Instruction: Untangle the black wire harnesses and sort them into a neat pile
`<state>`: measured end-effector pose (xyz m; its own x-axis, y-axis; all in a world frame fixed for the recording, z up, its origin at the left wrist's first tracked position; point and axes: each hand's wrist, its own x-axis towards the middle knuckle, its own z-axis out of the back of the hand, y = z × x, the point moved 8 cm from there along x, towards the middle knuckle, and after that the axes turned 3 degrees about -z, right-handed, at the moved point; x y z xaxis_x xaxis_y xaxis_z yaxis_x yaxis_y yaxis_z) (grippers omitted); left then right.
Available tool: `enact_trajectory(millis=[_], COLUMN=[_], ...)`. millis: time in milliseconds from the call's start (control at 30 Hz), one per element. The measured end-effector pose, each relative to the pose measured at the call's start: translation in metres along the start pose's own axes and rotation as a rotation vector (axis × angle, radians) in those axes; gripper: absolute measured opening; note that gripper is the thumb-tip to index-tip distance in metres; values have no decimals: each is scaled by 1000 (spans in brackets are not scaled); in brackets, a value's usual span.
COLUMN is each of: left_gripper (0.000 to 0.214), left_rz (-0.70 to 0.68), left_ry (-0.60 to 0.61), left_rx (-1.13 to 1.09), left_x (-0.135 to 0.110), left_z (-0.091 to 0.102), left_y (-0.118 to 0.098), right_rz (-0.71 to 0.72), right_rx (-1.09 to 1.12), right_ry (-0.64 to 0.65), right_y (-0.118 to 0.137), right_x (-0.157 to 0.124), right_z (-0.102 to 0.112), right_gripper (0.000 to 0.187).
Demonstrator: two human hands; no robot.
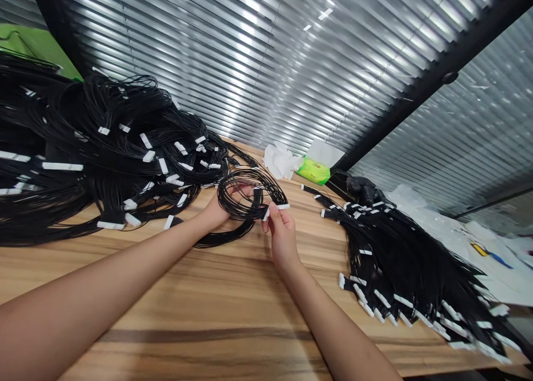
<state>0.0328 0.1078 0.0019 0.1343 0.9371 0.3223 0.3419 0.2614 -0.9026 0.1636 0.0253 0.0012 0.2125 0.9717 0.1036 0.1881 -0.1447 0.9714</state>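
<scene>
My left hand (216, 210) grips a looped bundle of thin black wires (250, 195) near the middle of the wooden table (166, 292). My right hand (283, 237) pinches a white connector (266, 213) at the end of that bundle between thumb and fingers. A second white connector (283, 206) sticks out just beyond my right fingertips. To the left lies a large heap of black wire harnesses (104, 153) with white connectors, close to my left hand. A similar heap (400, 264) lies to the right, apart from both hands.
A crumpled white tissue (281, 161) and a green tissue packet (313, 171) sit at the table's far edge. A dark crumpled item (362, 189) lies behind the right heap. White plastic sheeting (433, 225) spreads beyond it, and metal blinds (216, 53) stand behind the table.
</scene>
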Motion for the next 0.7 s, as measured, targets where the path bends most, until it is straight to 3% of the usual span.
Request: enact_trajectory(millis=[100, 200, 300, 500, 600, 700], left_gripper=[14, 14, 19, 32, 32, 31], left_rz=[-6, 106, 205, 269, 243, 96], left_ry=[-60, -110, -174, -349, -318, -273], left_rx=[4, -53, -196, -477, -503, -312], left_x=[-1, -3, -4, -4, -2, -2], left_z=[8, 14, 20, 38, 37, 35], left_y=[-5, 0, 7, 7, 2, -10], right_rz=[37, 64, 80, 60, 52, 42], right_rx=[-11, -22, -59, -120, -110, -103], right_ry=[-36, -83, -128, -138, -132, -142], right_y=[4, 9, 12, 7, 4, 3], right_x=[1, 1, 3, 7, 8, 9], right_z=[4, 8, 12, 15, 16, 17], right_gripper=[33, 35, 38, 41, 39, 39])
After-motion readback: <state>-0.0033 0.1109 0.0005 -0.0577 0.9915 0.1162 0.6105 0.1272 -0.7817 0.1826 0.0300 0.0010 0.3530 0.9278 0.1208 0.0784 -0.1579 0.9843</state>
